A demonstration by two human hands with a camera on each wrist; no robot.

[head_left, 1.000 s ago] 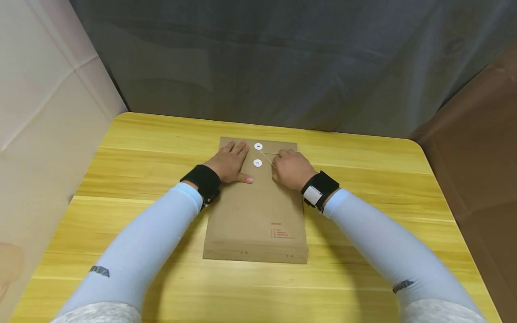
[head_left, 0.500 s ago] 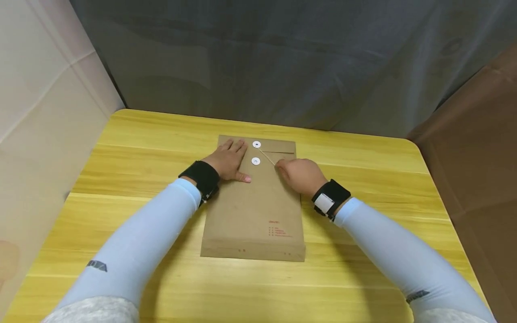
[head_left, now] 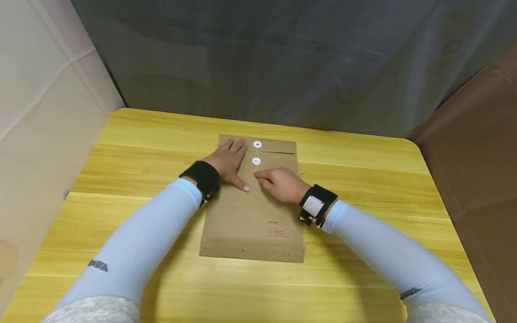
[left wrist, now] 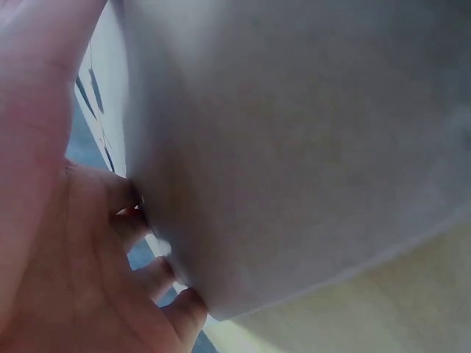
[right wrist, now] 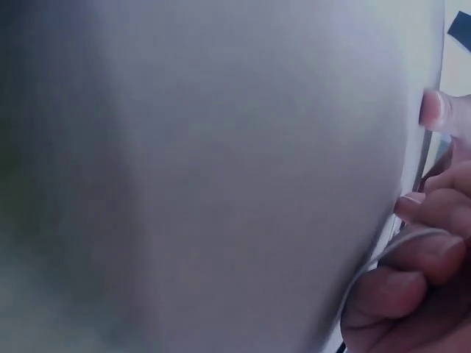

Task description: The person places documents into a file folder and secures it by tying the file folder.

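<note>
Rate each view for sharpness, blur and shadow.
Head view: sharp and evenly lit, with soft shadows under the arms; the envelope, both white discs and the red print are clear. Left wrist view: too close, the envelope a grey blur. Right wrist view: equally blurred; only the fingers and string stand out.

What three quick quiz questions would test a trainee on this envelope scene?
1. True or false: the left hand lies flat on the envelope.
2. What does the right hand pinch? A) string B) pen C) coin
3. How many white discs are on the envelope?

Key: 1 true; 2 A, the string; 3 two.
</note>
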